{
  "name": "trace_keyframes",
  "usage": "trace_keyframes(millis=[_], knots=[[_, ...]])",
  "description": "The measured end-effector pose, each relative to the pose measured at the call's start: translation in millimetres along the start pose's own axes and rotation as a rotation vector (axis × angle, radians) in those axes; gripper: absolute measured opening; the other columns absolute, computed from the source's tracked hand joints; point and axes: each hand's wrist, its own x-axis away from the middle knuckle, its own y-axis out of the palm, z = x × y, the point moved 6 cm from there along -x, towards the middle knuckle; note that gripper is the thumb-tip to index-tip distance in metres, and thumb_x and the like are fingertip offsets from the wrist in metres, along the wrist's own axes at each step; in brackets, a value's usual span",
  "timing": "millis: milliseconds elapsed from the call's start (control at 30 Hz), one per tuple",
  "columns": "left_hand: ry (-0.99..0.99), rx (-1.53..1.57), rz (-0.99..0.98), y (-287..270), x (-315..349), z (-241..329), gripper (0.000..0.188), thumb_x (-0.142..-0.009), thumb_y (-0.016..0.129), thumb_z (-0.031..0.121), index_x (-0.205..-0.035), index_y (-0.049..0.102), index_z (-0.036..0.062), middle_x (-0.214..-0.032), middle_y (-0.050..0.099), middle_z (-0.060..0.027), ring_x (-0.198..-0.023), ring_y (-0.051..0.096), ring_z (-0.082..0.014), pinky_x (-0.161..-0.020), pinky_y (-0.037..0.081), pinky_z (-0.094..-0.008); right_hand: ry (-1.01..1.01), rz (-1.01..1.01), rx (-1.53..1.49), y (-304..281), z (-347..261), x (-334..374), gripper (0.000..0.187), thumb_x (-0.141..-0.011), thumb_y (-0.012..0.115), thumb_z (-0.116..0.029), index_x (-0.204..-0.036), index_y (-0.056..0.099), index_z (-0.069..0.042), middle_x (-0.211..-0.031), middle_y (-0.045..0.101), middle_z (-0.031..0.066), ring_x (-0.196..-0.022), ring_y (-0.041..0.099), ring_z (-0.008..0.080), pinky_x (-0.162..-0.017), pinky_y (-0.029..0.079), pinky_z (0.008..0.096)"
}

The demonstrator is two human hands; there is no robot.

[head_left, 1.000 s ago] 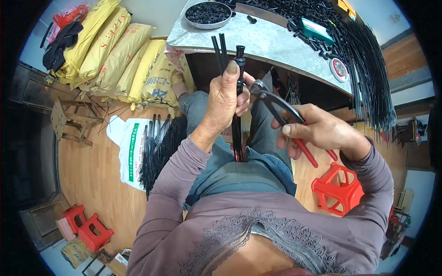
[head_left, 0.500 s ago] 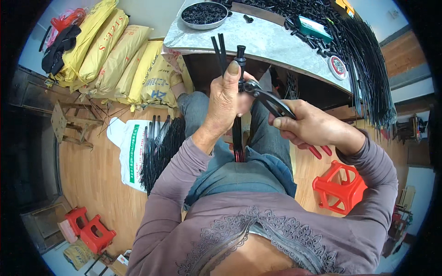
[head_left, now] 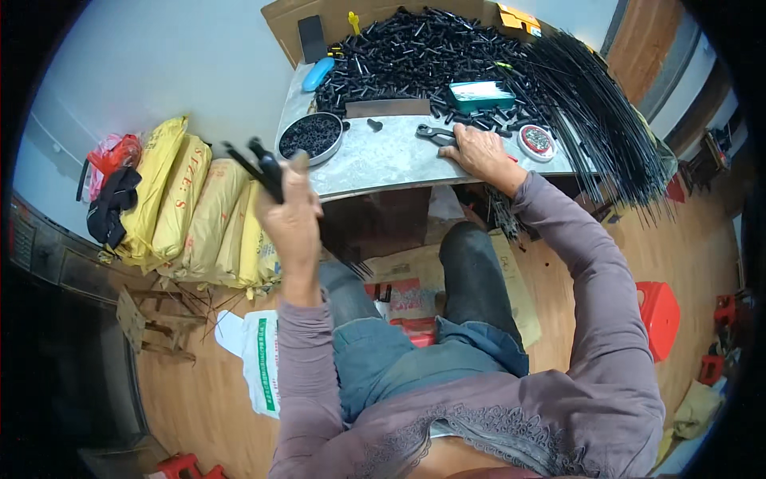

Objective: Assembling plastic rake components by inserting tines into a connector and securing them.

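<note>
My left hand (head_left: 291,219) is raised to the left of my knees, its fingers wrapped round a bundle of thin black rods (head_left: 267,172) with a black fitting at the top. Motion smears both somewhat. The thin lower ends of the rods slant down near my left knee. Out on the grey tabletop (head_left: 383,164), my right hand (head_left: 484,153) is closed over the handles of black pliers (head_left: 432,132). The plier jaws point left and lie on the surface. A red handle end shows by my wrist. A round metal tray (head_left: 341,137) of small black parts stands at the table's left.
Black tubular pieces (head_left: 415,48) are heaped at the back. A green box (head_left: 483,102), a round tub (head_left: 537,142) of small metal bits and long black rods (head_left: 606,120) are toward the right. Yellow sacks (head_left: 215,207) lean left; a red stool (head_left: 658,319) stands right.
My right hand has carried the pliers from the rod bundle out to the tabletop. My left hand has swung left with the bundle. The view has shifted, showing more of the table.
</note>
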Motion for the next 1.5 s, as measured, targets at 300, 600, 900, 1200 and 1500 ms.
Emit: trace_keyframes(millis=[300,600,900,1200,1500], knots=[[0.013,0.426,0.319,-60,-64,74,0.041,-0.092,0.057,0.048,-0.074,0.044,0.0133,-0.057,0.034,0.0028,-0.045,0.031,-0.0098,-0.041,0.026,-0.0253,-0.328,0.201,-0.805,-40,-94,92,0.008,-0.082,0.064,-0.01,-0.081,0.061,-0.003,-0.074,0.058,0.0119,-0.069,0.059,0.0296,-0.061,0.047,0.0371],[-0.848,0.782,0.574,-41,82,-156,0.045,-0.09,0.053,0.056,-0.083,0.054,0.0117,-0.065,0.053,0.0,-0.06,0.052,-0.016,-0.061,0.048,-0.0333,0.341,0.1,-2.022,-30,-56,164,0.041,-0.097,0.051,-0.03,-0.129,0.046,-0.005,-0.115,0.056,0.0122,-0.078,0.062,0.0165,-0.058,0.053,0.0266],[-0.663,0.091,-0.398,80,170,-93,0.063,-0.091,0.046,0.059,-0.109,0.061,0.0012,-0.105,0.061,-0.0106,-0.088,0.06,-0.0161,-0.08,0.049,-0.0294,0.197,0.266,-1.052,-25,-57,148,0.011,-0.091,0.06,-0.009,-0.088,0.064,0.001,-0.073,0.06,0.0025,-0.067,0.056,0.0082,-0.058,0.048,0.0277],[-0.131,-0.053,-0.25,85,118,-28,0.031,-0.088,0.068,0.016,-0.113,0.062,-0.0023,-0.104,0.059,-0.0057,-0.091,0.055,-0.01,-0.079,0.045,-0.0231,0.098,-0.072,-0.783,30,-128,160,0.022,-0.081,0.064,-0.02,-0.091,0.058,-0.002,-0.079,0.062,0.0188,-0.072,0.06,0.0433,-0.061,0.048,0.0504],[-0.15,-0.142,-0.423,50,99,-39,0.02,-0.089,0.066,0.017,-0.102,0.07,0.0015,-0.091,0.062,-0.0037,-0.081,0.056,-0.0091,-0.072,0.044,-0.0212,0.196,-0.155,-1.43,-11,-121,128,0.018,-0.083,0.07,-0.015,-0.087,0.061,0.0,-0.072,0.059,0.0003,-0.069,0.052,0.0046,-0.061,0.044,0.0225]])
